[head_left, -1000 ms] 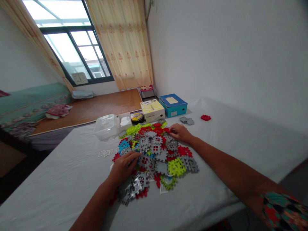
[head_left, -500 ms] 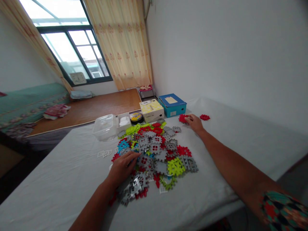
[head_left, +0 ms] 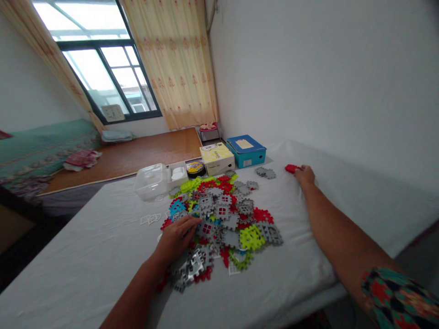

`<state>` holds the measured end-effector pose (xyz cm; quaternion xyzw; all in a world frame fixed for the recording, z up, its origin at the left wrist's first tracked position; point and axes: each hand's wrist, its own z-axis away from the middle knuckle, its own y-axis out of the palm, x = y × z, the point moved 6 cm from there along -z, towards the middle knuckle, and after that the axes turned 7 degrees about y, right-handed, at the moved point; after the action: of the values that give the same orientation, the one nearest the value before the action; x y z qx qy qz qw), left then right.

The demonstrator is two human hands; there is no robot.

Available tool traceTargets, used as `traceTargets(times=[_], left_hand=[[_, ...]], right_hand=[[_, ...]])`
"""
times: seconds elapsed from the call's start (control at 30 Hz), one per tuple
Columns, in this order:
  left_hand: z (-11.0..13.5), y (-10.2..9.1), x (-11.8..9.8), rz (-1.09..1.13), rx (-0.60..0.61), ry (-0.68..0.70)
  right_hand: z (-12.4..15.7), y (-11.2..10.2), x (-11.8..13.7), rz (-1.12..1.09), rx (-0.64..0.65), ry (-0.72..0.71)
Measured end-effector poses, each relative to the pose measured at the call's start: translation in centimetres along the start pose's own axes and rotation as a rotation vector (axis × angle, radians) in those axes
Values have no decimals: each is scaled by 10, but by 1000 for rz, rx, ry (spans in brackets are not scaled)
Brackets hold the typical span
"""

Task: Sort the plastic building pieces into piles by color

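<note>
A pile of interlocking plastic building pieces (head_left: 230, 222) in grey, red, lime green and blue lies on the white cloth. My left hand (head_left: 176, 235) rests on the pile's left side, fingers stretched out and loosely together, gripping nothing that I can see. Farther off to the right, my right hand (head_left: 306, 175) is closed on the edge of a red plastic building piece (head_left: 291, 168), low over the cloth. Whether another red piece lies under it is hard to make out. Left of that hand, a few grey pieces (head_left: 265, 172) lie apart from the pile.
Behind the pile stand a clear plastic tub (head_left: 151, 182), a white box (head_left: 177, 173), a round black tin (head_left: 195, 169), a yellow-and-white box (head_left: 217, 158) and a blue box (head_left: 246, 151). Thin white frame pieces (head_left: 150, 219) lie at the left. A wall (head_left: 325, 82) borders the right side.
My right hand has moved right with the red piece, to where another red piece lay. Grey pieces now show where the hand was. My left hand has stayed on the pile.
</note>
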<state>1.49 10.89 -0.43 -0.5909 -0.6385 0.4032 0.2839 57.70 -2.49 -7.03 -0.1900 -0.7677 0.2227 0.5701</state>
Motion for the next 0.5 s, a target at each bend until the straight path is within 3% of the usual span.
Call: traceTargets(times=[0.1,0.33,0.4,0.5], left_hand=[[2,1,1,-9,6,12],[2,1,1,-16,2,21],[2,1,-1,-15,1,21],[0,-3,-3,-29,-21,13]], right_hand=[[0,0,-3,31,-11,74],[9,5,2,44,52,53],[14,2,9,54,49,14],[28,-4,36,74,24,-170]])
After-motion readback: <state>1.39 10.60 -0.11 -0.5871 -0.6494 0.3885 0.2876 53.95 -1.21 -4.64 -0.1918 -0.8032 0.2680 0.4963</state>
